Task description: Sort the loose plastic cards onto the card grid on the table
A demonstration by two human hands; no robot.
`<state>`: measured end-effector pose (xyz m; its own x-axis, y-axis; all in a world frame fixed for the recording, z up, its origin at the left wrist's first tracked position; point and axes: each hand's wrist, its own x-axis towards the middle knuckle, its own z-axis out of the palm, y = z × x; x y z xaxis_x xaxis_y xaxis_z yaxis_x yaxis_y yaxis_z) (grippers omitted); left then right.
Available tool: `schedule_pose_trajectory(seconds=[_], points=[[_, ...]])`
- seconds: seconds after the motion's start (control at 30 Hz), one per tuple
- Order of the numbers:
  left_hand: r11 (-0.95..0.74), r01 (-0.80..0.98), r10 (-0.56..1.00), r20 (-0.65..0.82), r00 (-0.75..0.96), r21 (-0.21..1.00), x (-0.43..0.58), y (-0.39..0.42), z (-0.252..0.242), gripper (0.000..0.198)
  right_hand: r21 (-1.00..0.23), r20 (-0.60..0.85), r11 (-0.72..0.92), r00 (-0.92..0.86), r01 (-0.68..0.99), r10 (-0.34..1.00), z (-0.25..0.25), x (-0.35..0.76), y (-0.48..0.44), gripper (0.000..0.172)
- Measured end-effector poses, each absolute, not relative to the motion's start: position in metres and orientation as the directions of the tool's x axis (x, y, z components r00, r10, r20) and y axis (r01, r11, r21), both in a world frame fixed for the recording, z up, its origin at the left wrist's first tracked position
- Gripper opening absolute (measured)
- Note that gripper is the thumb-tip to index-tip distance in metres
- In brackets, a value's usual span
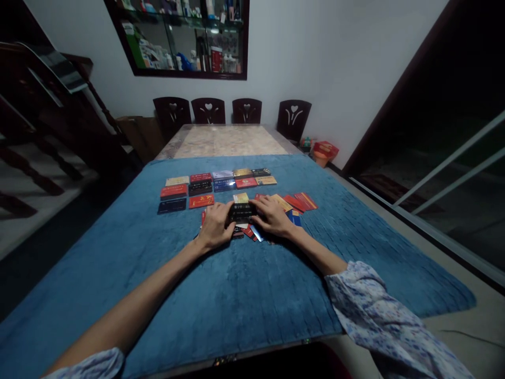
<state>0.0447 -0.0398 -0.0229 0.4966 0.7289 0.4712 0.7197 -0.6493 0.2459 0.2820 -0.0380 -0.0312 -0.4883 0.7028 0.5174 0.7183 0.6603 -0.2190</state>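
Note:
My left hand and my right hand meet at the middle of a blue cloth and together grip a black card by its two ends. Under and around both hands lies a loose heap of cards, red, yellow and blue. Beyond the hands, several cards are laid out flat in neat rows, red, black, blue and yellow.
The blue cloth covers the near part of a long stone-topped table. Several dark chairs stand at its far end under a wall cabinet. A staircase rises on the left; a red bag lies by the right wall.

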Motion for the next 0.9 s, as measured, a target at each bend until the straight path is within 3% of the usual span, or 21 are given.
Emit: schedule_pose_trajectory(seconds=[0.13,0.6,0.9], points=[[-0.639,0.723,0.742,0.454,0.493,0.260,0.0434,-0.0380,-0.0253,0.055,-0.203,0.489,0.674,-0.523,0.710,0.698,-0.0317,0.2836,-0.0375,0.059],[-0.650,0.663,0.748,0.464,0.474,0.370,0.0386,-0.0397,-0.0247,0.044,-0.282,0.449,0.672,-0.524,0.685,0.723,-0.0312,0.2841,-0.0376,0.057],[-0.627,0.664,0.776,0.401,0.487,0.408,0.0370,-0.0369,-0.0247,0.052,-0.264,0.444,0.726,-0.589,0.634,0.676,-0.0300,0.2893,-0.0333,0.056]])
